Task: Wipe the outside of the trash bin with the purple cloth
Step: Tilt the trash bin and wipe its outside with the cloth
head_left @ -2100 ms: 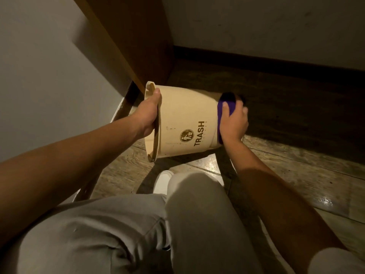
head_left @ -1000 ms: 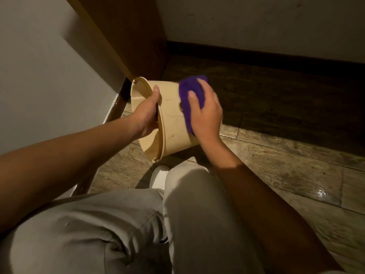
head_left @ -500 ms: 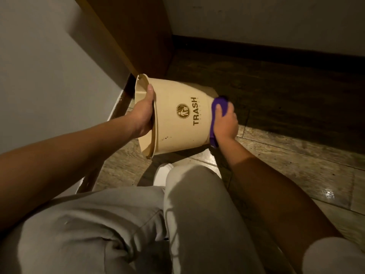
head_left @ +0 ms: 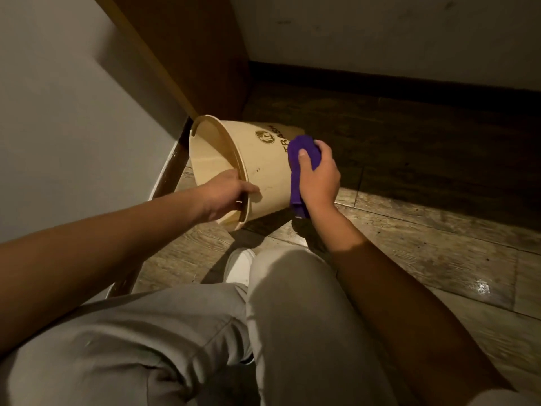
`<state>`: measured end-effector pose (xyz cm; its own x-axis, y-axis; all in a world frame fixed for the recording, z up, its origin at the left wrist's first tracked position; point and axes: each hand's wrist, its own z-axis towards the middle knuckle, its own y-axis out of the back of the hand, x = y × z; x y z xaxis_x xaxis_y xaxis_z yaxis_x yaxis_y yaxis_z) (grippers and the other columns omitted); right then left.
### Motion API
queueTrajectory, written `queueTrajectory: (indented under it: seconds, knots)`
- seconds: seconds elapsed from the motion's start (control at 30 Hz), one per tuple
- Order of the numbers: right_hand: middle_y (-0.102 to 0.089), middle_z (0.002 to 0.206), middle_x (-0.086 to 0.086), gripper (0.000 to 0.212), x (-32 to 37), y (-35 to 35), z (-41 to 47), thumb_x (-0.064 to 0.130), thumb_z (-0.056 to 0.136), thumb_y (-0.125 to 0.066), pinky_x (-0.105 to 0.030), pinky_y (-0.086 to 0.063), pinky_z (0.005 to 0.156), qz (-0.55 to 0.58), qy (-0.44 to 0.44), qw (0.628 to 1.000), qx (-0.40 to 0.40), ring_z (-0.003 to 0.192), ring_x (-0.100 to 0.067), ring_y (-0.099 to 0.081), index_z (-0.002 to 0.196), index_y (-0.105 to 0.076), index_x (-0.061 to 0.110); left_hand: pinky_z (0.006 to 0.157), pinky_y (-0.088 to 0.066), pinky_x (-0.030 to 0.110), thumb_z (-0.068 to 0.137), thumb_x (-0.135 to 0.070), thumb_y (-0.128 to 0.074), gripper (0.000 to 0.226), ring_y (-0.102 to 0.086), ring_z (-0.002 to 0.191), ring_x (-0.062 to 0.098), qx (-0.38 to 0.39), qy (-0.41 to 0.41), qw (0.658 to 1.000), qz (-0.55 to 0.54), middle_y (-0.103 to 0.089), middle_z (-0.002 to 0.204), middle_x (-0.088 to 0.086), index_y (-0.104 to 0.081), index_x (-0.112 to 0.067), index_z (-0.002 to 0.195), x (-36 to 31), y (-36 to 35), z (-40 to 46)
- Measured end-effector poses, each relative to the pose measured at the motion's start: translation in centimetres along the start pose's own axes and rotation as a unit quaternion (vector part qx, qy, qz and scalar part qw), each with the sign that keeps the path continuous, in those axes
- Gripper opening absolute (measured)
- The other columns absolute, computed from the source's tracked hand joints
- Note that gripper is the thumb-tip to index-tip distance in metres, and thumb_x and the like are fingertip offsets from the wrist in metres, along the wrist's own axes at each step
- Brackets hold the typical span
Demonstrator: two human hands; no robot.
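A cream trash bin (head_left: 263,159) with a dark logo and the word TRASH is held tipped on its side above the floor, its open mouth facing left and toward me. My left hand (head_left: 225,194) grips the bin's lower rim, thumb on the outer wall and fingers inside. My right hand (head_left: 317,177) presses a folded purple cloth (head_left: 300,159) against the bin's outer wall near its base, covering part of the lettering. A tail of the cloth hangs below my wrist.
A brown wooden panel (head_left: 187,54) stands just behind the bin, beside a pale wall (head_left: 67,112) on the left. A wood plank floor (head_left: 424,244) spreads to the right with a dark baseboard (head_left: 380,83) at the back. My knees (head_left: 205,332) and a white shoe (head_left: 238,266) are below.
The bin has rotated so its mouth faces me more and the logo sits higher. My left hand shifted to the lower rim. My right hand slid the cloth over the lettering.
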<state>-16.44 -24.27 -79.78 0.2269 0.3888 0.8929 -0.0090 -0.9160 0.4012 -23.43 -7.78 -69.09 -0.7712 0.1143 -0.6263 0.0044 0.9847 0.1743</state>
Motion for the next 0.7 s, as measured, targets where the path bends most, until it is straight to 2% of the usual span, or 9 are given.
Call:
queueTrajectory:
  seconds: [0.1,0.23,0.27,0.33,0.37,0.47,0.57,0.63,0.7]
  knots:
    - [-0.061,0.138,-0.002,0.047,1.1,0.7,-0.5,0.045,0.105,-0.053,-0.041,-0.058,0.092,0.028,0.035,0.999,-0.003,0.119,-0.021,-0.061,0.148,-0.049,0.025,0.117,-0.038,0.055,0.101,0.0,-0.052,0.051,-0.047,0.137,0.034,-0.024,-0.041,0.999,0.004,-0.055,0.146,0.011,-0.044,-0.014,0.15,-0.7,0.9,0.2]
    - [-0.057,0.145,-0.003,0.049,4.7,0.0,-2.1,0.045,0.105,-0.051,-0.014,-0.042,0.085,0.023,0.158,0.987,0.023,0.124,-0.013,-0.055,0.151,-0.047,0.026,0.107,-0.051,0.051,0.1,0.005,-0.049,0.052,-0.062,0.125,0.033,-0.013,-0.085,0.996,0.04,-0.067,0.132,0.014,-0.049,-0.022,0.144,-0.6,1.1,0.0]
    - [-0.055,0.147,-0.005,0.051,5.5,-0.7,-2.7,0.045,0.105,-0.049,-0.016,-0.042,0.088,0.001,0.186,0.982,0.043,0.127,-0.014,-0.052,0.152,-0.045,0.027,0.101,-0.056,0.048,0.098,0.008,-0.049,0.054,-0.068,0.117,0.032,0.001,-0.092,0.995,0.029,-0.07,0.125,0.015,-0.05,-0.022,0.143,-0.5,0.8,0.0]
    - [-0.047,0.155,-0.01,0.055,5.9,-2.3,-3.9,0.049,0.106,-0.043,-0.041,-0.045,0.104,-0.069,0.218,0.97,0.077,0.139,-0.026,-0.045,0.156,-0.037,0.03,0.084,-0.062,0.04,0.093,0.015,-0.048,0.06,-0.075,0.101,0.027,0.017,-0.103,0.995,-0.007,-0.073,0.113,0.014,-0.051,-0.017,0.144,-0.3,0.7,0.0]
    - [-0.043,0.159,-0.011,0.057,5.5,-3.0,-4.2,0.053,0.106,-0.04,-0.052,-0.039,0.111,-0.113,0.218,0.966,0.083,0.145,-0.031,-0.039,0.158,-0.033,0.032,0.081,-0.062,0.037,0.092,0.016,-0.047,0.062,-0.074,0.097,0.026,0.014,-0.103,0.994,-0.019,-0.073,0.112,0.014,-0.051,-0.016,0.145,-0.3,1.1,0.2]
    - [-0.039,0.162,-0.011,0.061,2.4,-3.3,-3.3,0.061,0.103,-0.034,-0.061,-0.028,0.117,-0.185,0.181,0.964,0.066,0.151,-0.035,-0.031,0.158,-0.03,0.035,0.084,-0.057,0.039,0.092,0.01,-0.049,0.065,-0.066,0.104,0.027,-0.018,-0.076,0.997,-0.02,-0.066,0.12,0.012,-0.048,-0.022,0.148,0.3,2.7,0.7]
    - [-0.042,0.159,-0.013,0.06,-2.5,-2.4,-1.4,0.061,0.103,-0.036,-0.058,-0.04,0.111,-0.173,0.102,0.979,0.036,0.144,-0.037,-0.04,0.156,-0.032,0.034,0.087,-0.05,0.037,0.086,0.012,-0.049,0.071,-0.054,0.118,0.028,-0.042,-0.049,0.998,0.019,-0.06,0.128,0.005,-0.049,-0.028,0.144,1.5,3.5,0.7]
    - [-0.048,0.151,-0.014,0.057,-5.8,-1.5,-0.4,0.057,0.105,-0.038,-0.052,-0.052,0.098,-0.132,-0.002,0.99,0.038,0.132,-0.038,-0.052,0.156,-0.032,0.032,0.093,-0.049,0.039,0.082,0.014,-0.05,0.073,-0.053,0.121,0.027,-0.044,-0.047,0.997,0.05,-0.062,0.128,0.003,-0.052,-0.032,0.138,2.5,3.4,0.6]
    - [-0.058,0.138,-0.012,0.055,-8.1,-0.3,0.3,0.052,0.107,-0.041,-0.048,-0.057,0.09,-0.093,-0.094,0.99,0.051,0.12,-0.036,-0.062,0.155,-0.035,0.028,0.094,-0.05,0.039,0.082,0.015,-0.05,0.074,-0.055,0.121,0.026,-0.047,-0.052,0.995,0.069,-0.065,0.125,0.002,-0.053,-0.031,0.14,2.8,3.5,0.5]
